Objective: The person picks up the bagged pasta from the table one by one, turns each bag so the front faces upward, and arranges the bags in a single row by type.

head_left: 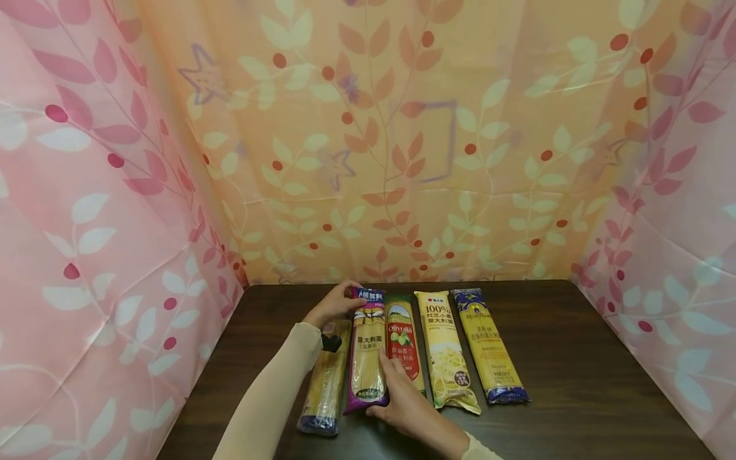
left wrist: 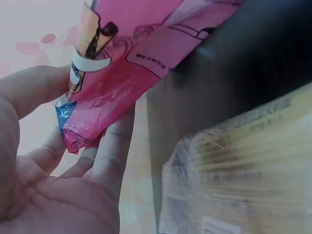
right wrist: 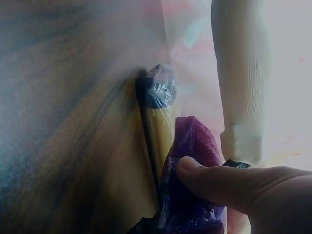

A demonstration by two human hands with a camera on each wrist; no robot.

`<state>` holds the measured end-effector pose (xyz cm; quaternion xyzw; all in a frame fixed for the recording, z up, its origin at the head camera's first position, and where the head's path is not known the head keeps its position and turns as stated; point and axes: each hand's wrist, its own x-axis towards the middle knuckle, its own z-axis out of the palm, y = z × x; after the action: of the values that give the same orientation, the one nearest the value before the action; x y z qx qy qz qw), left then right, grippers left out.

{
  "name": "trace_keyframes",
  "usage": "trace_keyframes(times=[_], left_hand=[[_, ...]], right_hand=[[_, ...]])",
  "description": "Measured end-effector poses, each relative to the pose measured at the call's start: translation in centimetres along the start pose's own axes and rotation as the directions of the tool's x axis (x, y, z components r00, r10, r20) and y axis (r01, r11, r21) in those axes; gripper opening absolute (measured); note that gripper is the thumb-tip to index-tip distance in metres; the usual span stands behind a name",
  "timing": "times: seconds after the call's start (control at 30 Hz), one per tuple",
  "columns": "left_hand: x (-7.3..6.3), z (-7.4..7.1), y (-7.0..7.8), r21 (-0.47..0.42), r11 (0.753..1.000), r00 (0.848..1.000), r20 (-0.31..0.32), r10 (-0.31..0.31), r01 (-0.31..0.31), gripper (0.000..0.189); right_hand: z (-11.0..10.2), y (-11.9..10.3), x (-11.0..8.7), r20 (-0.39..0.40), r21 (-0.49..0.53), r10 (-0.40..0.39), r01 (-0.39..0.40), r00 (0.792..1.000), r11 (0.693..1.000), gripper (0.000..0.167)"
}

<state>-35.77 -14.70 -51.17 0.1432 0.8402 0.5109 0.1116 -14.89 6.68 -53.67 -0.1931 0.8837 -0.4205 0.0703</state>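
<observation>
A purple-ended pack of spaghetti (head_left: 368, 358) is held by both hands, standing a little off the table at least at its top. My left hand (head_left: 335, 305) grips its upper end; in the left wrist view the thumb lies on one side of the pink wrapper (left wrist: 122, 63) and the fingers on the other. My right hand (head_left: 405, 399) pinches the lower end, its thumb pressed on the purple wrapper (right wrist: 195, 146) in the right wrist view. Left of it lies a clear spaghetti pack with a blue end (head_left: 324, 396), partly behind the left wrist. A red and green Olivoila pack (head_left: 402, 332) lies to the right, partly covered by my right hand.
Farther right on the dark wooden table (head_left: 575, 370) lie a cream pasta pack (head_left: 445, 345) and a yellow pack with blue ends (head_left: 491, 351). Patterned curtains, orange (head_left: 402, 160) behind and pink (head_left: 103, 223) at the sides, border the table.
</observation>
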Motion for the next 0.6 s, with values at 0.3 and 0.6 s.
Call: trace_keyframes(times=[0.3,0.6], left_hand=[[0.8,0.1,-1.1,0.071,0.997,1.0,0.013,0.005,-0.006,0.037],[1.1,-0.1,-2.5,0.146,0.989,1.0,0.019,0.013,-0.015,0.033]], right_hand=[[0.4,0.1,0.9,0.036,-0.006,0.03,-0.03,0.999,1.0,0.12],[0.8,0.0,1.4,0.043,-0.039,0.031,-0.03,0.999,0.999,0.117]])
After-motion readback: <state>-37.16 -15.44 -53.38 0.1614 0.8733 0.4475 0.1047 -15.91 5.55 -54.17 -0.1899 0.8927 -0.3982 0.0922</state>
